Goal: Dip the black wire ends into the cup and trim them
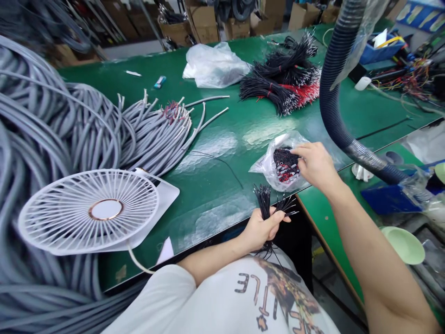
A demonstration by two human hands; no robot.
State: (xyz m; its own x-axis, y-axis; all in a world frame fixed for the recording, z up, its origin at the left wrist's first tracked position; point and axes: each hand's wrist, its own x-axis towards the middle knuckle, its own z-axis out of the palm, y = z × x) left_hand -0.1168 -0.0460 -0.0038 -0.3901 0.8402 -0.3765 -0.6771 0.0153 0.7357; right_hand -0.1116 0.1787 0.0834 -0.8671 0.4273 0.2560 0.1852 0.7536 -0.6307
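Note:
My left hand (262, 227) is closed around a bundle of thin black wires (263, 199) at the front edge of the table. The wires' silvery ends fan out above the fist, and their other ends hang below it. Just beyond, a clear plastic bag (269, 169) lies opened on the table, holding a heap of small black and red parts (287, 162), too small to name. My right hand (314, 162) reaches over the bag's right side with bent fingers touching the heap. Whether a part sits between those fingertips cannot be made out.
Thick grey cables (86, 120) pile up on the left, beside a white round fan (106, 208). Black and red wire bundles (278, 86) and a crumpled plastic bag (215, 65) lie at the back. A ribbed dark hose (333, 102) arches down on the right.

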